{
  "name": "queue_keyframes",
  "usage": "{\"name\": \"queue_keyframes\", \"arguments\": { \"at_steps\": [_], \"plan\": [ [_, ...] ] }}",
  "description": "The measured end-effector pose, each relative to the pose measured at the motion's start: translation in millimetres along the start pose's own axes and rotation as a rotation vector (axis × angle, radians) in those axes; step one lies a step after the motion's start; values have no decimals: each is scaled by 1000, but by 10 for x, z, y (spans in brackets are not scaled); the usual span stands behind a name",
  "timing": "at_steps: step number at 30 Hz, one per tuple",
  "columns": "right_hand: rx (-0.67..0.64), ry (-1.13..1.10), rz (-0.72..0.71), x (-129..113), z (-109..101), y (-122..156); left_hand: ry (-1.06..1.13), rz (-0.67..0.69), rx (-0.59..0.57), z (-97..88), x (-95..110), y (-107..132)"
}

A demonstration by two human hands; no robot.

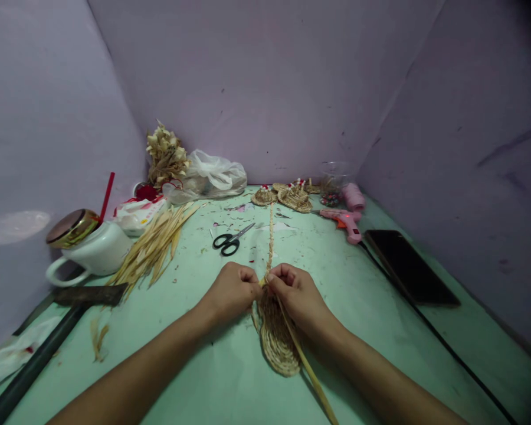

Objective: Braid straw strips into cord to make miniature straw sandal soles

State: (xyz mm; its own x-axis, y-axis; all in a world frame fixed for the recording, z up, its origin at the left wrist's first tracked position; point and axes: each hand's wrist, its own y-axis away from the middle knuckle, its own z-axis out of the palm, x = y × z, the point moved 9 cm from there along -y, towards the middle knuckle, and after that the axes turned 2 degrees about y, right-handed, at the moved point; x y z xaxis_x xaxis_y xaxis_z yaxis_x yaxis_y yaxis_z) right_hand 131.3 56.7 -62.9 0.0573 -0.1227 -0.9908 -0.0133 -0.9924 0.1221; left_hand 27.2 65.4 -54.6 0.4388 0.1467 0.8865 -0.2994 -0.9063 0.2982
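Observation:
A coiled oval mat of braided straw (278, 343) lies on the green table (194, 354) in front of me. My left hand (232, 290) and my right hand (294, 292) are both closed on its far end, pinching the braid where it meets the coil. From that spot a long straw braid (271, 236) runs straight away across the table. A single loose straw strip (312, 375) trails from under my right hand toward the near edge.
Black scissors (230, 239) lie beyond my hands. At left are a bundle of straw strips (157, 248), a white mug with gold lid (92, 248) and a dark blade (88, 295). Finished woven pieces (292, 196), a pink glue gun (345, 221) and a dark phone (409, 265) sit right.

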Motion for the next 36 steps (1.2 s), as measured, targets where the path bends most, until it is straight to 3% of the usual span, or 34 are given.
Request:
{"name": "queue_keyframes", "arguments": {
  "at_steps": [5,10,16,23,28,33,36],
  "plan": [
    [-41,18,9,30,45,13,135,-90,-21,-73,38,20],
    [-134,-25,21,26,144,40,335,-235,-191,122,-99,54],
    [-97,10,55,4,88,30,454,-265,-202,127,-227,-12],
    [-82,46,36,34,98,22,179,-184,-150,75,-131,-21],
    [-76,235,-100,-62,44,41,215,-86,-54,54,-97,-38],
    [-63,382,-220,-134,2,36,118,49,-129,126,5,-12],
    [-27,381,-226,-127,-21,32,71,91,-8,52,9,-23]
  ]
}}
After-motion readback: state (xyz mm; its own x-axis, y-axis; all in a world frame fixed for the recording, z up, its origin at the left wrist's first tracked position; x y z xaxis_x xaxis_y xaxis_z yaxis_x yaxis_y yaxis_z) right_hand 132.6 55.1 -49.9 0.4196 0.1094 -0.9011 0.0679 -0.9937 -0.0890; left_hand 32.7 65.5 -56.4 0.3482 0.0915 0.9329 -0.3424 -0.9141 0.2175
